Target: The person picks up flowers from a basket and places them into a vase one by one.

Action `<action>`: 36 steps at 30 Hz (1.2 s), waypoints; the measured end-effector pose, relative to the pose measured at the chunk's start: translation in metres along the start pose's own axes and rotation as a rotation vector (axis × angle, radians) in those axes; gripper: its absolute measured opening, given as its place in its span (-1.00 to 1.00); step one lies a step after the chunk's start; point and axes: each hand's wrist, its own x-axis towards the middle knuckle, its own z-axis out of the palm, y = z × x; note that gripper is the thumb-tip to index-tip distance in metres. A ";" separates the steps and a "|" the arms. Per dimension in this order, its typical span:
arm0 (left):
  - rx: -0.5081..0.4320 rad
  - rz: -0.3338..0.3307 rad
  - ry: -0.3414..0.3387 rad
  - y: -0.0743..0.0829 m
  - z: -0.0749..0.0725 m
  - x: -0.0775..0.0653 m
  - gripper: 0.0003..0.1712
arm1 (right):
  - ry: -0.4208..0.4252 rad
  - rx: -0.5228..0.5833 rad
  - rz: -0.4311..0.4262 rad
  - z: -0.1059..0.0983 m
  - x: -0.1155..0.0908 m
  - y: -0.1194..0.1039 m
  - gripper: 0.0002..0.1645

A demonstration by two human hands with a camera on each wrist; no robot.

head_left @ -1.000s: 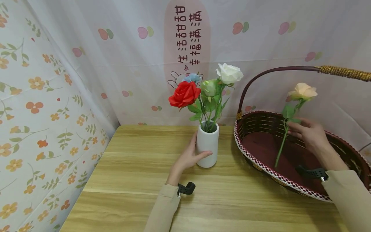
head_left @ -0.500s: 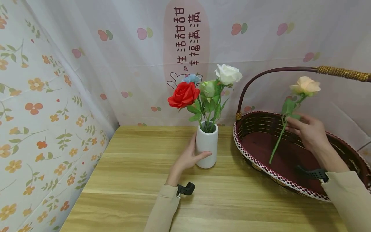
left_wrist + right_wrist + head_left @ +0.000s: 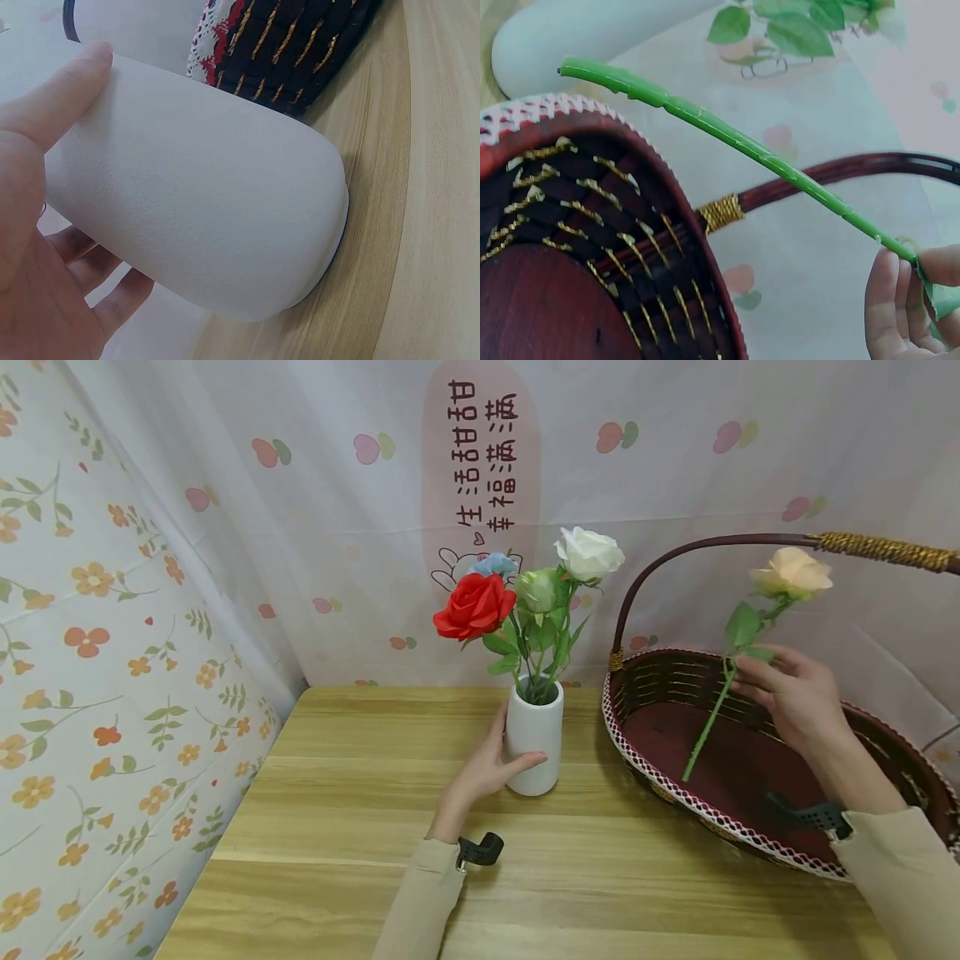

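My right hand (image 3: 802,702) pinches the green stem of a peach rose (image 3: 791,573) between thumb and fingers, over the basket. The stem slants down to the left, its cut end in the air. In the right wrist view the stem (image 3: 757,154) crosses above the basket rim. My left hand (image 3: 487,760) is wrapped round the white vase (image 3: 542,739), thumb across its front; the left wrist view shows the vase's smooth side (image 3: 202,180). In the vase stand a red rose (image 3: 476,606), a white rose (image 3: 590,554), a green bud (image 3: 538,590) and a blue flower (image 3: 495,564).
A dark wicker basket (image 3: 712,793) with white-and-red trim and a tall arched handle (image 3: 693,542) stands right of the vase. Both rest on the wooden table (image 3: 345,810). Patterned cloth (image 3: 337,527) hangs behind and at the left.
The right hand has lifted the peach rose a little up and to the left, and the stem slants more, its lower end swinging left. The left hand and vase have stayed in place.
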 end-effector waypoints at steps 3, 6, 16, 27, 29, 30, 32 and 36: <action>-0.005 -0.002 0.000 0.000 0.000 0.000 0.16 | -0.022 0.008 -0.011 0.007 -0.002 0.002 -0.73; -0.015 0.010 -0.002 -0.001 0.000 0.001 0.16 | -0.028 -0.016 -0.019 0.014 -0.004 0.003 -0.75; 0.001 -0.008 0.003 -0.002 0.000 0.000 0.17 | -0.066 -0.058 -0.034 0.034 -0.013 0.010 -0.77; -0.019 -0.003 -0.003 -0.001 0.000 0.000 0.16 | -0.105 -0.117 -0.070 0.053 -0.022 0.016 -0.77; -0.022 -0.004 -0.001 -0.001 0.000 0.000 0.16 | -0.098 -0.138 -0.063 0.057 -0.024 0.017 -0.78; -0.019 -0.005 0.000 -0.001 0.000 0.000 0.16 | -0.100 -0.146 -0.064 0.058 -0.025 0.018 -0.79; -0.016 -0.004 0.000 -0.001 0.000 0.000 0.17 | -0.106 -0.156 -0.068 0.061 -0.026 0.019 -0.79; -0.011 -0.002 -0.001 -0.001 0.001 0.000 0.18 | -0.139 -0.164 -0.086 0.066 -0.029 0.021 -0.78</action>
